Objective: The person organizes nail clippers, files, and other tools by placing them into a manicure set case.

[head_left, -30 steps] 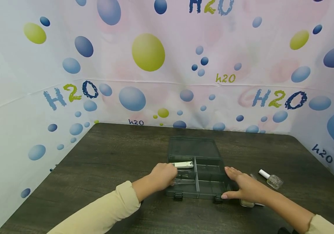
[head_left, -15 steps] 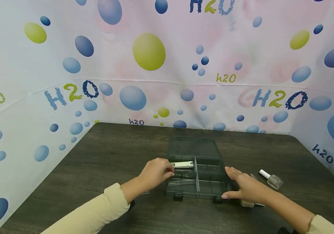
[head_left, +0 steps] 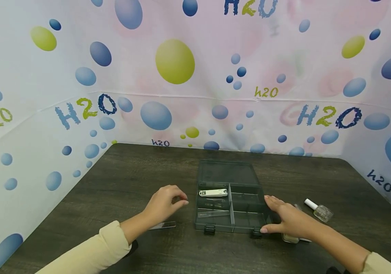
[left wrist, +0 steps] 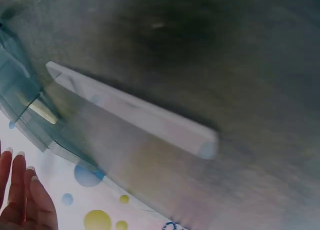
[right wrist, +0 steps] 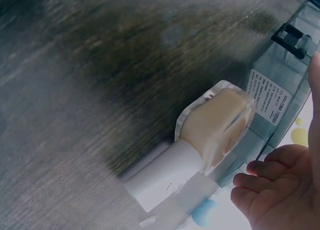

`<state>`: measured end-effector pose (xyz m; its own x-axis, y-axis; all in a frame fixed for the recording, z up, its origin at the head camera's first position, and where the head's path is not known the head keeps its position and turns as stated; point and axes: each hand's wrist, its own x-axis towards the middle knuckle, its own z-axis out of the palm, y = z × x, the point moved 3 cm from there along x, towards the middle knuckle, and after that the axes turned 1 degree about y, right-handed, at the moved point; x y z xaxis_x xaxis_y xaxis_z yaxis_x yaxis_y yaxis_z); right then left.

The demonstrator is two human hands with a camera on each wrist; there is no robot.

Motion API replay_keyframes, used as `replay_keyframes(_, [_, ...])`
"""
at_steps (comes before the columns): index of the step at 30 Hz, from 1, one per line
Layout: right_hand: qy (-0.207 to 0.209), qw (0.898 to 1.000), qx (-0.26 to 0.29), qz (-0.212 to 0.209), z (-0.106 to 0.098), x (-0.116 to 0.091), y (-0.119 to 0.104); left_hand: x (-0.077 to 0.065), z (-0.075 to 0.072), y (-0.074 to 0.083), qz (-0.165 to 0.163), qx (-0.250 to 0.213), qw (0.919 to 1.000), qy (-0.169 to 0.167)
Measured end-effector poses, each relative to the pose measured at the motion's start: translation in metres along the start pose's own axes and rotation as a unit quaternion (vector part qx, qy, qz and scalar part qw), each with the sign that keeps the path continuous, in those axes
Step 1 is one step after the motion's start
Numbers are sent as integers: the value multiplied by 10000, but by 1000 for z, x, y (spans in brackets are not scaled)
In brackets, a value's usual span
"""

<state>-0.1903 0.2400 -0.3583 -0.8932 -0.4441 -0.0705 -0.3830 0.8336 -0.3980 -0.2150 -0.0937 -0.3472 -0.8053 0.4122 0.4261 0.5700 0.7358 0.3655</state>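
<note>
A smoky see-through organizer box point(head_left: 231, 227) lies with its lid point(head_left: 228, 172) folded back. Its left compartments hold a white nail clipper point(head_left: 213, 193), thin metal pieces point(head_left: 215, 199) too small to name, and a clear flat strip point(head_left: 212, 214). Left of the box my left hand point(head_left: 164, 203) hovers with loosely bent fingers, holding nothing. Below it on the table is a pale flat nail file point(left wrist: 135, 109), partly covered by the wrist in the head view. My right hand point(head_left: 286, 219) rests against the box's right side, thumb near the front corner, fingers spread along the edge.
Beside the box, under my right wrist, lies a beige nail polish bottle point(right wrist: 215, 122) with a white cap. Farther right a clear nail polish bottle point(head_left: 323, 213) lies on its side. A printed curtain point(head_left: 195, 76) stands behind the dark table point(head_left: 140, 167).
My left hand has drawn back from the box's left compartments toward the left, uncovering the nail clipper and the nail file on the table. The right hand stays at the box's side.
</note>
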Motion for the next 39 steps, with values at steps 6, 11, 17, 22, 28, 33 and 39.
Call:
replay_keyframes(6, [16, 10000, -13, -38, 0, 0, 0, -12, -6, -9, 56, 49, 9999, 87])
replay_keyframes(11, [7, 10000, -9, -19, 0, 0, 0, -22, -10, -16, 15, 58, 10000, 18])
replay_keyframes(17, [9, 10000, -5, -21, 0, 0, 0, -34, -14, -25, -90, 30, 9999, -110])
replay_keyframes(22, [0, 10000, 8, -30, 1, -1, 0, -43, -16, -31, -56, -68, 9998, -201])
replay_keyframes(28, [33, 10000, -32, -87, 1, -1, 1, -51, -17, -39, -134, -309, 9990, -306])
replay_keyframes(33, [7, 10000, 10, -76, 1, -1, 2, -59, -20, -46, -342, -507, 9969, -499])
replay_keyframes(39, [5, 10000, 52, -47, 2, 0, 2, -68, -23, -49, -269, -584, 9957, -666])
